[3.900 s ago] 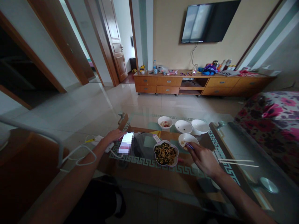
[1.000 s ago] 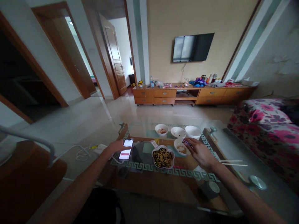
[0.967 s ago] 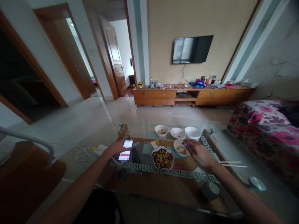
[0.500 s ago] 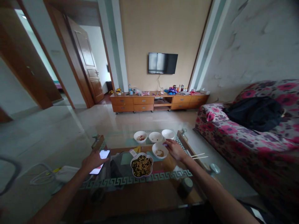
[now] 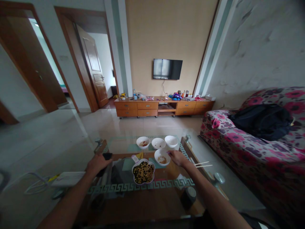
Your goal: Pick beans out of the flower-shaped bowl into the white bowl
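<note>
My left hand rests at the left end of the glass coffee table, its fingers curled round a dark phone. My right hand is closed in a pinch on a thin purple tool, whose tip sits at the rim of a white bowl holding a few pale bits. A flower-shaped bowl of mixed dark and yellow beans stands between my hands. Three small white bowls line the far edge; the left one holds some reddish pieces.
A pair of chopsticks lies right of my right hand. A floral sofa with a black bag is on the right. A white power strip with cables lies on the floor at left. A TV cabinet stands against the far wall.
The view has risen and pulled back, showing more of the room and sofa. The phone's lit screen has gone dark under my left hand. My right hand stays at the bowl.
</note>
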A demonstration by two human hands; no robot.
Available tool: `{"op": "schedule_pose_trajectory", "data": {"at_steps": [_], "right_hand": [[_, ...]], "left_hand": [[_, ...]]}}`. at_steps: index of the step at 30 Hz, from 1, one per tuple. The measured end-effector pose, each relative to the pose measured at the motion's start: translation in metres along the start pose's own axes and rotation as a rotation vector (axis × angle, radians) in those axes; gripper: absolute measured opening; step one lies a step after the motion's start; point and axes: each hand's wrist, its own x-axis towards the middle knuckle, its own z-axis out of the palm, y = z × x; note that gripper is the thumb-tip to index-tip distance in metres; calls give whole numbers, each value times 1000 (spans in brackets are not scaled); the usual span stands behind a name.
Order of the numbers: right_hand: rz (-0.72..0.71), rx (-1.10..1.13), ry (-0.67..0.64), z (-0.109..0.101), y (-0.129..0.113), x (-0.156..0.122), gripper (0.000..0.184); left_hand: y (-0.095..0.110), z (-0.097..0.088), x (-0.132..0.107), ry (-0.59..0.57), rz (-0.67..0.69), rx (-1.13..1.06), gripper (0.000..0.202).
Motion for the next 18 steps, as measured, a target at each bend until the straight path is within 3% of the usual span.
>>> {"op": "schedule_pose_trajectory", "data": {"at_steps": [9,14,18], "right_hand": [[50,-2,-8,-3,16,2,37],[43,51,21,-6,19,-3,37],[28,69,30,-8,18,-5,35]], "left_hand": [[6,-4,-8,21,-42,-3,98],[6,-3,-10,31,-21,-3,84],[14,-17,-17,35,-18,17,86]]}}
